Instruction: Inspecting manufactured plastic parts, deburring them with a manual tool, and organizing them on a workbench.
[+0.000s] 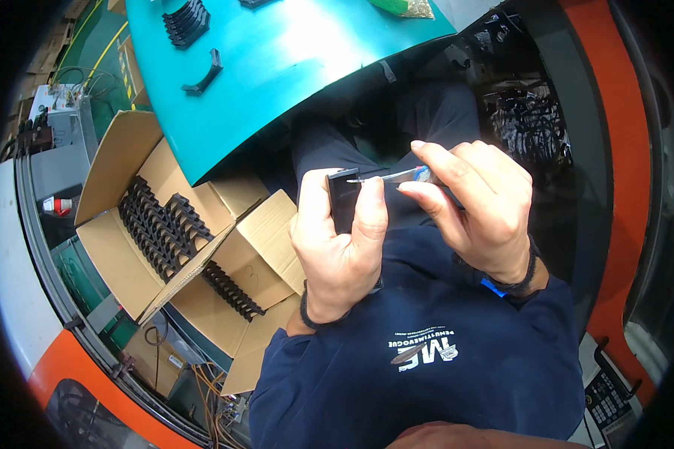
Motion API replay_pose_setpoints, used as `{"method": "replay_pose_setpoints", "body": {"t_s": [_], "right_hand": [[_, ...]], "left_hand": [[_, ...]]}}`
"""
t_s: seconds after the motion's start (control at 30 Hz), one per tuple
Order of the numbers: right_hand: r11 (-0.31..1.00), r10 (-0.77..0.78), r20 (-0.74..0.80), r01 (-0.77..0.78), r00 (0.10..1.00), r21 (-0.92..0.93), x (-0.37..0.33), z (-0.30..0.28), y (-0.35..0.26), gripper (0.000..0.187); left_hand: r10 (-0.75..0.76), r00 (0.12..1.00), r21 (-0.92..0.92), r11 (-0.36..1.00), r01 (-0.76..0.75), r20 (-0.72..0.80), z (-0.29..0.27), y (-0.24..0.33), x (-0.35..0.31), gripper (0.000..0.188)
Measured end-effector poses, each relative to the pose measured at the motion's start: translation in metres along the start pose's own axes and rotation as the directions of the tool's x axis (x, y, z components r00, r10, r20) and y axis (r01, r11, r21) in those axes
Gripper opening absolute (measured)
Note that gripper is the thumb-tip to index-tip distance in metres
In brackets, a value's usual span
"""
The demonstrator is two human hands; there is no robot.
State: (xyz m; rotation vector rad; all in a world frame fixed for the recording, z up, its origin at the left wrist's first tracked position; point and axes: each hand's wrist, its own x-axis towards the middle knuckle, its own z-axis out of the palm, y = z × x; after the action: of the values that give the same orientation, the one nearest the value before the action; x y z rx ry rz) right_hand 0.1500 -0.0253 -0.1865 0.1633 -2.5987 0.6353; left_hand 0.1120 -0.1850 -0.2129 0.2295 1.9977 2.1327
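Observation:
My left hand (335, 258) holds a black plastic part (343, 200) upright between thumb and fingers, above my lap. In my right hand (483, 206) is a small knife (403, 176) with a thin metal blade, pinched between thumb and forefinger; its handle is mostly hidden in the fingers. The blade points left, and its tip reaches the black part beside my left thumb. Whether the edge touches the part I cannot tell. On the green table lie a curved black part (207, 75) and a row of similar parts (186, 24).
At left stands an open cardboard box (101, 243) with rows of black parts (157, 228). A second open box (236, 262) beside it also holds a row. The green table (254, 90) curves ahead of my knees. An orange machine frame (627, 172) rises at right.

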Motion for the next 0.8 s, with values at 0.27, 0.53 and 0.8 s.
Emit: {"method": "replay_pose_setpoints", "body": {"t_s": [0.27,0.53,0.8], "right_hand": [[1.000,0.001,-0.012,0.000,1.000,0.011,-0.001,0.001,0.002,0.032],[0.984,0.145,0.002,-0.144,0.989,0.107,-0.009,-0.001,0.007,0.031],[0.947,0.276,0.015,-0.275,0.961,0.165,-0.026,0.007,0.015,0.027]], "left_hand": [[0.016,0.999,0.070,0.997,-0.013,-0.048,0.007,-0.001,0.001,0.016],[-0.011,1.000,-0.209,0.978,0.004,-0.030,-0.007,-0.009,0.009,0.016],[0.006,0.999,-0.175,0.984,-0.015,-0.051,-0.008,-0.007,0.015,0.021]]}}
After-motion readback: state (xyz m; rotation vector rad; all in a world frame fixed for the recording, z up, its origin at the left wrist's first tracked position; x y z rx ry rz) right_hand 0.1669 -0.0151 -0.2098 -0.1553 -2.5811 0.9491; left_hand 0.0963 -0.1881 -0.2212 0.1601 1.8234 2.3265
